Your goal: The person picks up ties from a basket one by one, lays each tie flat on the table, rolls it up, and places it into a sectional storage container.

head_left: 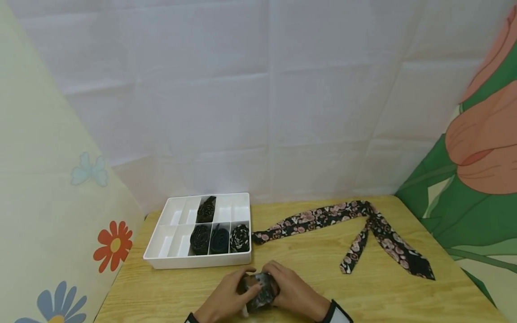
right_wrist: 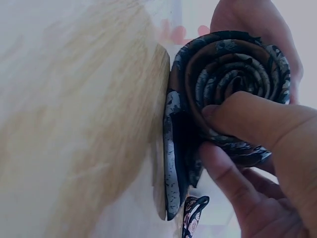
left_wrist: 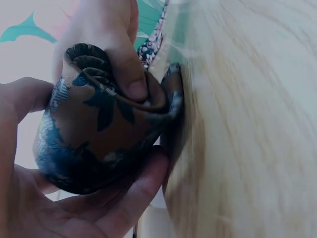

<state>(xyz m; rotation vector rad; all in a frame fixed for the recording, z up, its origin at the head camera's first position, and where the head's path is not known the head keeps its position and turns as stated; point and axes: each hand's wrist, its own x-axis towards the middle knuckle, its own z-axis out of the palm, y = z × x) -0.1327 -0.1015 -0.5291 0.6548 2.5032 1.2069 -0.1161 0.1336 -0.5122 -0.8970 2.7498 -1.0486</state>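
Observation:
A necktie [head_left: 264, 297] with a dark, brown and blue-grey floral print is wound into a coil between both hands, low at the table's front. My left hand [head_left: 228, 296] curls its fingers and thumb round the outside of the coil, as the left wrist view shows. My right hand [head_left: 294, 291] grips the other side. In the right wrist view, its thumb presses on the spiral edge of the rolled necktie [right_wrist: 233, 74]. A short loose end [right_wrist: 171, 168] of the necktie sticks out from the roll along the wooden table [right_wrist: 89, 124].
Left of centre stands a white divided tray [head_left: 198, 261] with several dark rolled neckties [head_left: 220, 240] in its right-hand compartments. A black necktie with pink flowers [head_left: 311, 220] lies unrolled and bent across the table's right side. A white cloth wall [head_left: 266, 112] closes off the back.

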